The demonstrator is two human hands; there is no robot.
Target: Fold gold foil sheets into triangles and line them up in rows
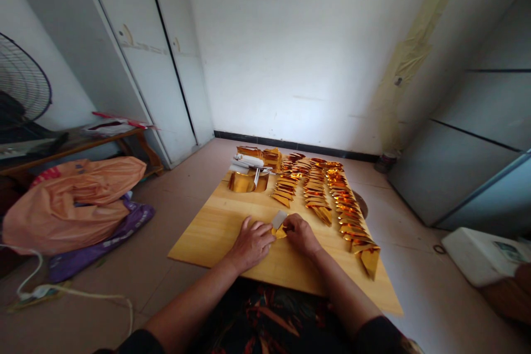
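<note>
A small piece of gold foil paper (281, 232) with a grey-white back lies partly folded on the wooden board in front of me. My left hand (253, 244) has its bent fingers on the paper's left edge and keeps it against the board. At the other side, my right hand (302, 235) is closed, pinching the right edge between thumb and fingers. The fingertips hide part of the fold. Beyond my hands, folded gold foil pieces (317, 191) overlap in several long rows, one of them reaching down the board's right side (346, 215).
The wooden board (203, 232) has a stack of gold foil sheets (244, 181) and white-backed papers (249, 161) at its far left. An orange bag (74, 193) and a white cord (91, 294) lie on the floor at left. A white box (481, 257) stands at right.
</note>
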